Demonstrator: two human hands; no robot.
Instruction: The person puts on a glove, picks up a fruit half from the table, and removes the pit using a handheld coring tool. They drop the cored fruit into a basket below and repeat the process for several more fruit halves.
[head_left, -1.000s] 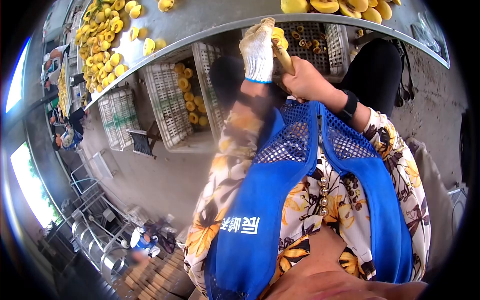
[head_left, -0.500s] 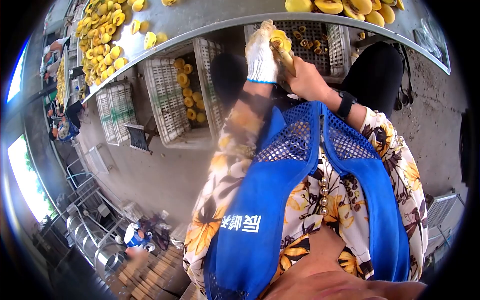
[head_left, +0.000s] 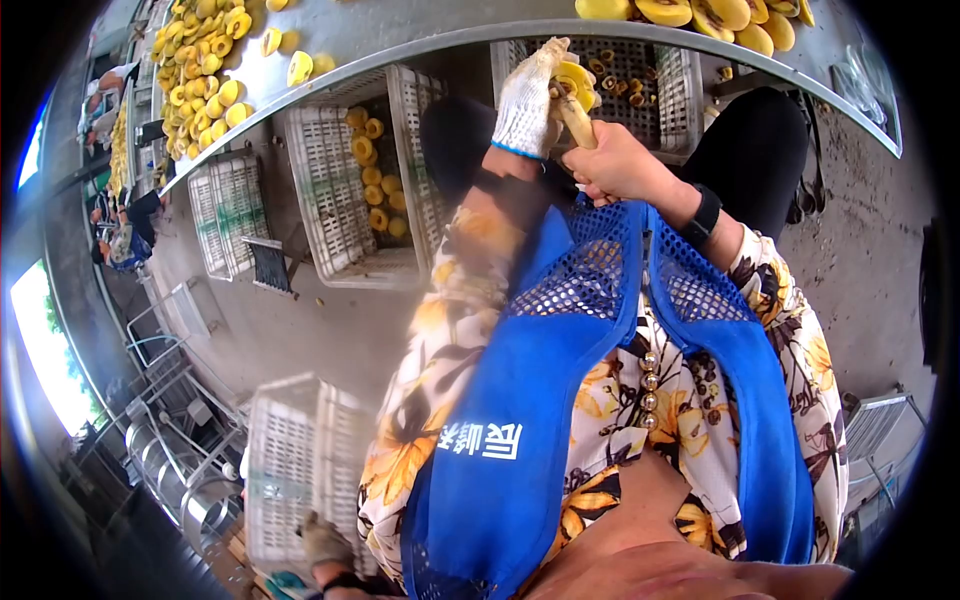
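My left hand (head_left: 530, 100), in a white knitted glove with a blue cuff edge, is closed around a yellow peach half (head_left: 577, 82) above a crate, just below the metal table's edge. Bare and wearing a black watch, my right hand (head_left: 625, 160) grips a pitting tool by its pale wooden handle (head_left: 578, 124). The tool's front end is at the cut fruit; its tip is hidden there. Beneath my hands, a crate (head_left: 678, 95) holds several small brown, pit-like pieces (head_left: 620, 86).
Many peach halves (head_left: 200, 75) lie on the metal table (head_left: 400, 42); more (head_left: 735, 20) sit at its right. A white crate (head_left: 330, 195) with peach halves stands to my left. At lower left, another person's gloved hand (head_left: 325, 540) is at a white crate (head_left: 290, 470).
Another person's gloved hand and a white crate have come into view at lower left. My right hand has shifted slightly down and right, and more of the tool's handle shows.
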